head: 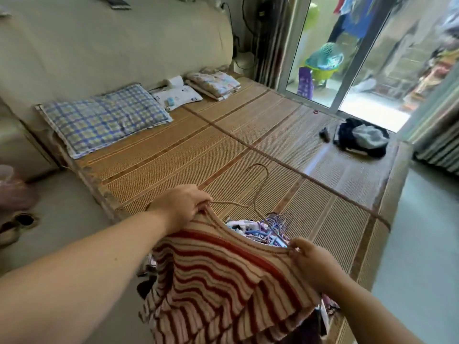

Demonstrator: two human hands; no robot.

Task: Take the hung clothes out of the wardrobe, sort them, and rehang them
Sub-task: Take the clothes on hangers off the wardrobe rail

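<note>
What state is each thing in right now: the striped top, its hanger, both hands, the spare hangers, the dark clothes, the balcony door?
Striped top: held up at the neckline, hanger partly inside.
Wire hanger: hook free, tilted.
Left hand: gripping collar and hanger arm.
Right hand: pinching the collar.
Spare hangers: piled on the mat.
Dark clothes: crumpled, off hangers.
Sliding door: open.

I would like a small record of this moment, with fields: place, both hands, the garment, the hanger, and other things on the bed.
place: bed covered with a woven mat
left hand: grips the neckline of the striped top and one end of the hanger
right hand: pinches the neckline on the other side
striped top: red and cream stripes, held up over the bed
hanger: thin wire, partly inside the neck opening, hook out
pile of hangers: on the mat behind the top
checked pillow: at the head end
dark clothes: far right corner of the mat
</note>
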